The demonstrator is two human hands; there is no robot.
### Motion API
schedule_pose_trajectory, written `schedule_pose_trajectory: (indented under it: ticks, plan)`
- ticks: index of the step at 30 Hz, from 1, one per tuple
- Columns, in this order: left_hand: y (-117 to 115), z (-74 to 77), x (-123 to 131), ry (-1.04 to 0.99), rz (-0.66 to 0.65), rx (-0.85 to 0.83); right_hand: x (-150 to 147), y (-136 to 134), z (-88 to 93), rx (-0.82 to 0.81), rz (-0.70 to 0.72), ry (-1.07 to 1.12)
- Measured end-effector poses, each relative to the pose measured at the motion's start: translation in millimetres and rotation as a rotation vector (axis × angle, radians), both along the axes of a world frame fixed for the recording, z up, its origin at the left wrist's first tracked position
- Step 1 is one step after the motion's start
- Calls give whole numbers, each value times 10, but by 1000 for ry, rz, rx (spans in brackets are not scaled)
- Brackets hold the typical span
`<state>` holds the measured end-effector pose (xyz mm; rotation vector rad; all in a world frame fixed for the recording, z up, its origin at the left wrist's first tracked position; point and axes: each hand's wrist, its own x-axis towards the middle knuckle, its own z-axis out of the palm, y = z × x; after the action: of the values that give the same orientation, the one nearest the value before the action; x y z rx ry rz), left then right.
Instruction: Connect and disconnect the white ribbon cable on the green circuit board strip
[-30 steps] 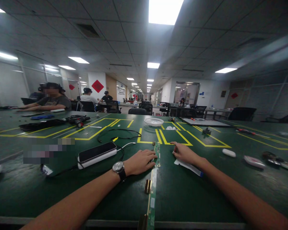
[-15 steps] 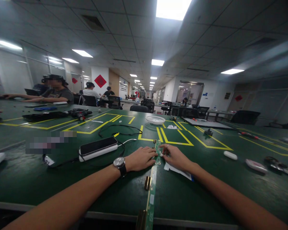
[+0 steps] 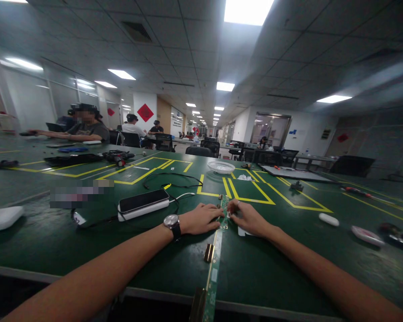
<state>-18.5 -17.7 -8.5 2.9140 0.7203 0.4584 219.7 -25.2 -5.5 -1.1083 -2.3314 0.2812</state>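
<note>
A long, narrow green circuit board point(image 3: 216, 257) runs away from me across the table, its near end reaching past the front edge. Copper-coloured flexible strips point(image 3: 208, 253) stick out along its left side. My left hand point(image 3: 201, 219), with a watch on the wrist, lies palm down with fingers stretched onto the board's left edge. On the opposite side my right hand point(image 3: 250, 218) has its fingers curled together at the board's far part. Whatever small piece is between those fingertips is too hidden to name. White paper point(image 3: 242, 231) shows partly from under the right hand.
Left of my hands lies a phone point(image 3: 143, 201) on a white block with cables. A white basket point(image 3: 220, 167) stands ahead. Right are a white oval object point(image 3: 328, 219) and a screwdriver point(image 3: 352, 191). A co-worker point(image 3: 87, 125) sits at the far left.
The view has turned slightly left, so everything sits further right. Less of the white paper shows beside my right hand. Both hands stay at the board.
</note>
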Motion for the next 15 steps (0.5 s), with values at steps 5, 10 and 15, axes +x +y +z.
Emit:
schedule_pose_trajectory:
  ticks: [5,10,15]
  plan:
    - [18,3,-4,3,7,-28,23,9,20,-18,8,29]
    - [15,6,-20,-22,2,-77,67,10,52,-59,41,58]
    - [20,2,-22,-29,9,-93,82,2,37,-31,28,42]
